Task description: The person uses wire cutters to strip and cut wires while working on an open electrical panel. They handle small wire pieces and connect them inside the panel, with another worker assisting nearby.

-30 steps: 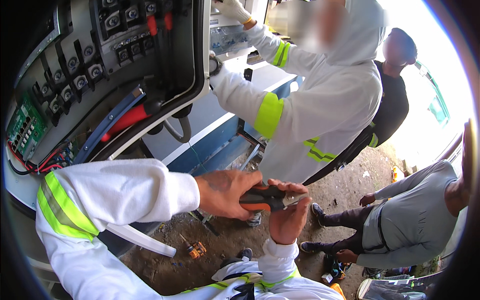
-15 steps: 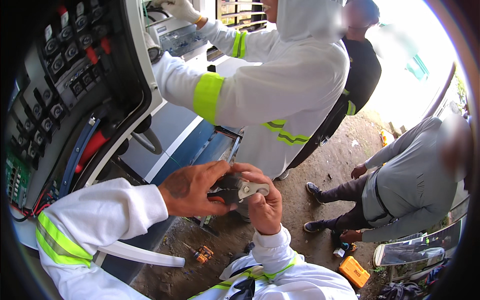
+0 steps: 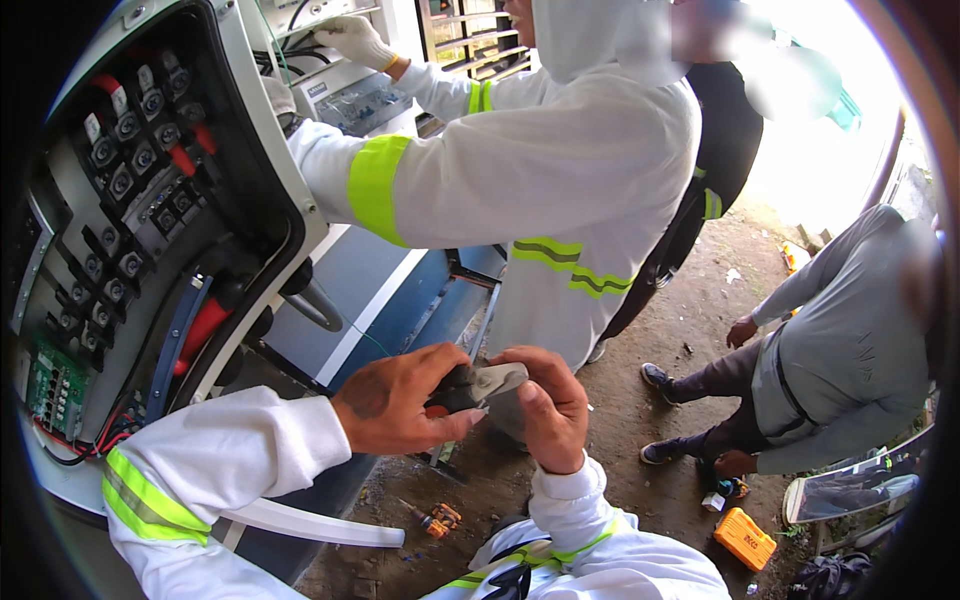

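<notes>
My left hand [image 3: 395, 398] is closed around a pair of pliers [image 3: 498, 379] with a rounded grey metal head and dark handles showing a bit of red-orange. The head points right, toward my right hand [image 3: 556, 408]. That hand is closed, thumb and bent fingers at the tip of the pliers; whatever it pinches is too small or hidden to name. Left of my hands is an open cabinet [image 3: 318, 225] with rows of black terminals [image 3: 143, 155], red sleeves and a green circuit board [image 3: 62, 385].
A co-worker in a white hooded top [image 3: 560, 150] reaches a gloved hand [image 3: 357, 42] into equipment ahead. Another person in grey [image 3: 840, 350] stands at right. An orange case [image 3: 745, 539], a power drill [image 3: 437, 520] and a curved white strip [image 3: 320, 524] lie lower down.
My view has swung left, so the cabinet shows more fully. My right fingers have slid toward the tip of the pliers, uncovering more of the head. My left hand keeps its hold.
</notes>
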`<state>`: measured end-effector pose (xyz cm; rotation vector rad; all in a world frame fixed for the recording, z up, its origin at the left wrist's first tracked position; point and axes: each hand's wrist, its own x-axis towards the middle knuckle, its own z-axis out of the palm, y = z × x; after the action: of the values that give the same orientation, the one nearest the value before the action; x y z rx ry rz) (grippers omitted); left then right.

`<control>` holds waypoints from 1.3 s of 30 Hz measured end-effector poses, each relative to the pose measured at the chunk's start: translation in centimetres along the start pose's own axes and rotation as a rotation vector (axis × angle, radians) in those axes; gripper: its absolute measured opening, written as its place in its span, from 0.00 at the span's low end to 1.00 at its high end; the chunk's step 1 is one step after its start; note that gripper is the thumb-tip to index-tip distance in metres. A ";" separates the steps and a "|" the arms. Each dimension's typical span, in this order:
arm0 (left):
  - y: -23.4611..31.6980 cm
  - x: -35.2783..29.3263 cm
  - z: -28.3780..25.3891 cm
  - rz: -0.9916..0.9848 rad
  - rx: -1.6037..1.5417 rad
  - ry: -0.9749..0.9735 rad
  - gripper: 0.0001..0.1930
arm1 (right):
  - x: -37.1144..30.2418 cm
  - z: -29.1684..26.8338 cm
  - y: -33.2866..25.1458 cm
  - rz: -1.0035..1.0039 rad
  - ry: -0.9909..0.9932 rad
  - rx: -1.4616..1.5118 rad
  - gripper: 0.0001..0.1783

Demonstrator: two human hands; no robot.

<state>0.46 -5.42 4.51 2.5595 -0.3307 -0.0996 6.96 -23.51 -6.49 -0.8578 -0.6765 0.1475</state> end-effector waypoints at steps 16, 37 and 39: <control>-0.2 0.4 -0.1 -0.066 0.049 -0.116 0.26 | 0.5 -0.4 0.1 0.062 -0.026 -0.019 0.12; 0.0 0.7 0.0 -0.185 -0.095 -0.203 0.29 | 0.2 -0.5 0.3 0.108 0.012 0.039 0.15; 0.1 0.6 0.1 -0.212 -0.150 -0.220 0.30 | 0.2 -0.5 0.4 0.095 0.009 0.061 0.15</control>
<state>0.97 -5.72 4.48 2.4305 -0.1257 -0.4691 7.49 -23.52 -6.91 -0.8317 -0.6199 0.2483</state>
